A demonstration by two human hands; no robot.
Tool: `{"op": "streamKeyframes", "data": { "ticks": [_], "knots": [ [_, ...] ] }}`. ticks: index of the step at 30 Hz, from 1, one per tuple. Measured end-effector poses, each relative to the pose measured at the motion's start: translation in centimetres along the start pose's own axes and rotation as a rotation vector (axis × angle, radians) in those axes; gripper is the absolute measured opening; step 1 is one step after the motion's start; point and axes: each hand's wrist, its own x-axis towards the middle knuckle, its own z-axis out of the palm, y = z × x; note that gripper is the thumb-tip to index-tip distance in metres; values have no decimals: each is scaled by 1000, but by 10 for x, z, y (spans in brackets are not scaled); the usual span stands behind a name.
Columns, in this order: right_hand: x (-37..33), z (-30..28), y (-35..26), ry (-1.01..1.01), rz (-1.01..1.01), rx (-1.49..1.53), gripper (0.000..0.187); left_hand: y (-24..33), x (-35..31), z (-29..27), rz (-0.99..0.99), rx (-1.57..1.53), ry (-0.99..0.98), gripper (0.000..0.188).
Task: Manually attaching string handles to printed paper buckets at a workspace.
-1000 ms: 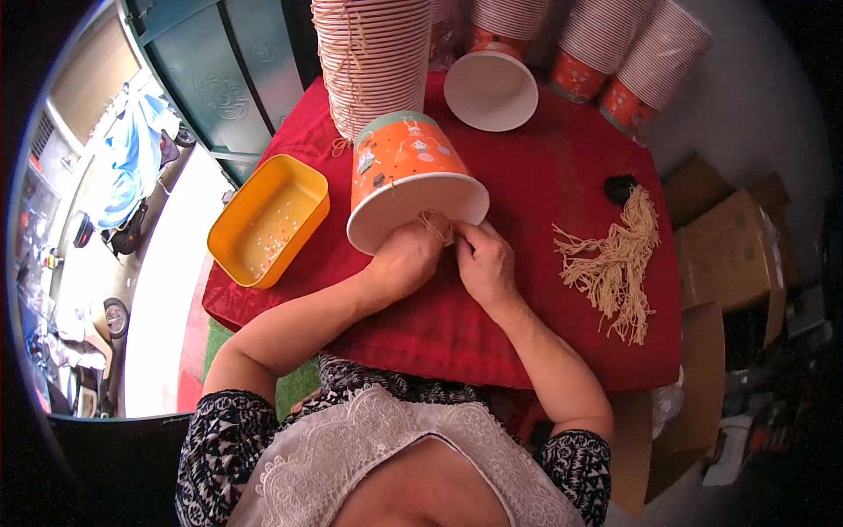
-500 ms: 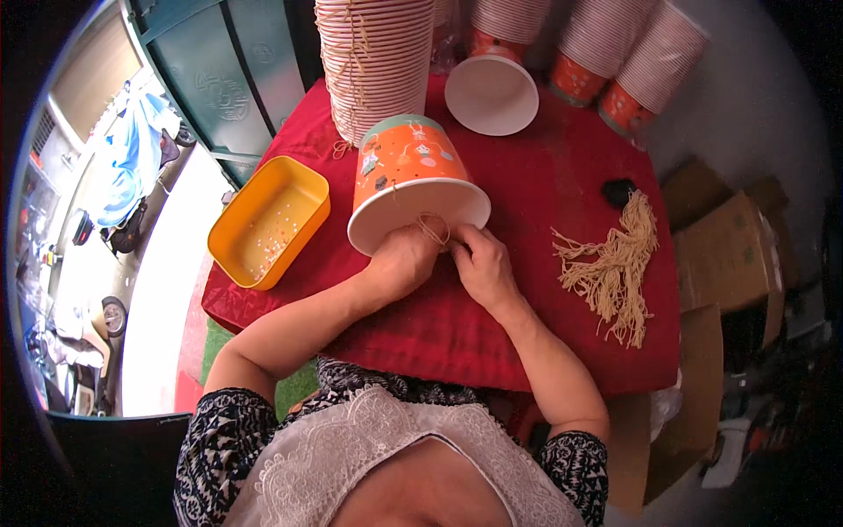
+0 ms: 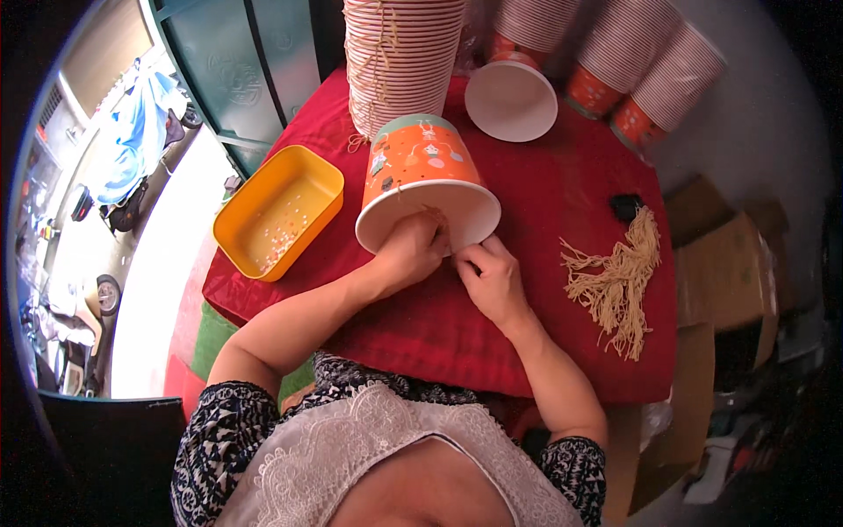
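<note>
An orange paper bucket with cartoon prints lies on its side, its white-rimmed mouth toward me. My left hand reaches just inside the mouth, fingers curled round a thin tan string, part of which the hand hides. At the lower right of the rim my right hand is closed, thumb and finger pinching the edge; whether string is also between them cannot be seen. Right of the hands lies a bundle of tan strings. Behind the bucket rises a tall stack of paper buckets with strings hanging from the rims.
A yellow plastic tub with small pale beads stands left on the red cloth. More bucket stacks lean at the back, near one white bucket mouth. A small black item touches the string bundle. Cardboard boxes stand right.
The string loop seen over my left hand has drawn down inside the bucket mouth. My right hand has moved slightly down to the rim's edge. The whole view has shifted a little.
</note>
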Motion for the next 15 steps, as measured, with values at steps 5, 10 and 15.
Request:
{"op": "streamKeyframes", "data": {
  "ticks": [5, 10, 15],
  "knots": [
    [-9, 0, -22, 15, -85, -326, 6, -1, 0, -3, -69, 36, -77, 19],
    [-7, 1, -26, 28, -206, -486, 2, -2, 1, 0, 18, 93, 29, 21],
    [-2, -1, -18, -4, -243, -465, 7, -1, 3, -13, -95, 13, -61, 24]
  ]
}}
